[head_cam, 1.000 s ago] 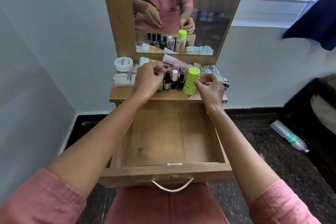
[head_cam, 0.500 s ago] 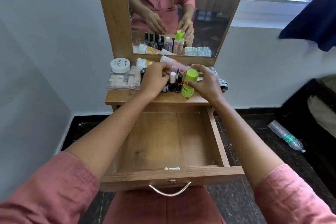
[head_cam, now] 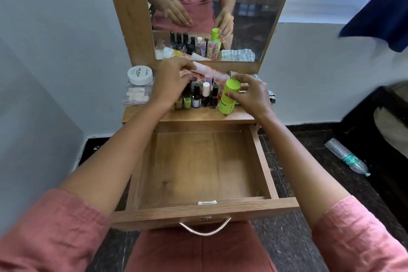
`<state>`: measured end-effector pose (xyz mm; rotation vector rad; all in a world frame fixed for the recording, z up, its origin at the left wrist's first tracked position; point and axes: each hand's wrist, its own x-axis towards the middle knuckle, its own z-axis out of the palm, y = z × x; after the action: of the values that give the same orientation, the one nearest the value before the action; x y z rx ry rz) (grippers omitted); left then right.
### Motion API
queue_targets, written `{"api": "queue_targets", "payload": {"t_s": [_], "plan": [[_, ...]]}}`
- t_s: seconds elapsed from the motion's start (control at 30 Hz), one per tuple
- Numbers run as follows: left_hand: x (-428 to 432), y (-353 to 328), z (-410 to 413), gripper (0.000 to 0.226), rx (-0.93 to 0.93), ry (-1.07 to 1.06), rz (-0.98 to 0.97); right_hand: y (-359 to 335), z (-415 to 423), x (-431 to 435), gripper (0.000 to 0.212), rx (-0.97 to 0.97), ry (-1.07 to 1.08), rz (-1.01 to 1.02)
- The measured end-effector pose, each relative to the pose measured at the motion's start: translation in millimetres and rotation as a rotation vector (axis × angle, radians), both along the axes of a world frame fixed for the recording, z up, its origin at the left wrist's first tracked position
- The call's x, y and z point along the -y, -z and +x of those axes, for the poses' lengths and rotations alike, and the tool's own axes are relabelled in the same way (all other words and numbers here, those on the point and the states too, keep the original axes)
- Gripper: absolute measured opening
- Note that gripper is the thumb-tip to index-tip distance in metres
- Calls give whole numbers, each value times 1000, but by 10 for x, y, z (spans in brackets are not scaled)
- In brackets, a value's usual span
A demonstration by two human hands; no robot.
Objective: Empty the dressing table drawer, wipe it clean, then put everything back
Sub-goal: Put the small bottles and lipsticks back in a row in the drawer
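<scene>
The dressing table point(head_cam: 198, 115) stands against the far wall, its mirror point(head_cam: 212, 6) rising behind the top. Its drawer point(head_cam: 198, 168) is pulled out toward the person, and only bare wood shows inside. A clear plastic bottle point(head_cam: 346, 157) lies on the dark floor to the right. A checked cloth point(head_cam: 272, 95) sits at the right end of the tabletop, mostly hidden. At the left end a white round tub point(head_cam: 140, 75) rests on a clear box point(head_cam: 135, 96). The right hand point(head_cam: 249, 93) grips a lime-green bottle point(head_cam: 228, 97), fingers wrapped around its upper part, the bottle tilted at the near right of the cluster. The left hand point(head_cam: 172, 81) reaches over a row of small nail polish bottles point(head_cam: 198, 97), fingers curled; what they pinch cannot be told.
</scene>
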<state>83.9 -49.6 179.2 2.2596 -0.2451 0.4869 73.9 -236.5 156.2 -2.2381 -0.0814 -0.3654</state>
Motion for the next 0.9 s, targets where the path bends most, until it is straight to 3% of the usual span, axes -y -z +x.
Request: {"api": "queue_targets", "payload": {"t_s": [0.27, 0.47, 0.7, 0.9], "plan": [[-364, 200, -34, 30, -158, -99, -70, -29, -52, 92, 45, -19, 12, 25], [-227, 165, -96, 27, -78, -71, -82, -57, -163, 223, 45, -32, 40, 49], [178, 94, -1, 23, 99, 16, 151, -97, -273, 283, 45, -33, 30, 62], [471, 146, 98, 29, 30, 75, 520, -51, -360, 364, 46, -64, 6, 59]]}}
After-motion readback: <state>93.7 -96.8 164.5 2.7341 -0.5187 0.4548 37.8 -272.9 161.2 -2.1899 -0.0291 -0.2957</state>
